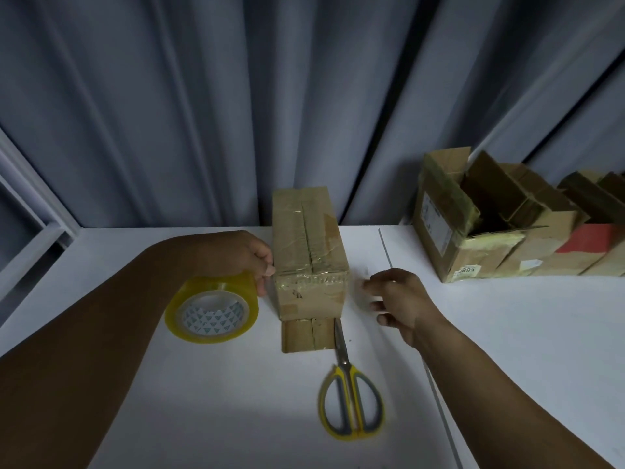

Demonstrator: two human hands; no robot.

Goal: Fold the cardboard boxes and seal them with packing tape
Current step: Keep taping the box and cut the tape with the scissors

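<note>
A closed brown cardboard box (309, 245) stands in the middle of the white table (203, 384), its top seam and near edge covered with clear tape. Flaps at its bottom lie flat toward me. My left hand (236, 255) grips a yellowish roll of packing tape (213, 309) against the box's left near corner, thumb touching the box. My right hand (395, 299) hovers just right of the box, fingers apart and blurred, holding nothing. Yellow-and-grey scissors (350, 390) lie shut on the table in front of the box, blades pointing at it.
A row of opened cardboard boxes (473, 225) stands at the table's right rear, one with a red side (588, 238). Grey-blue curtains (236, 96) hang behind the table. A thin seam (436, 384) runs down the tabletop on the right.
</note>
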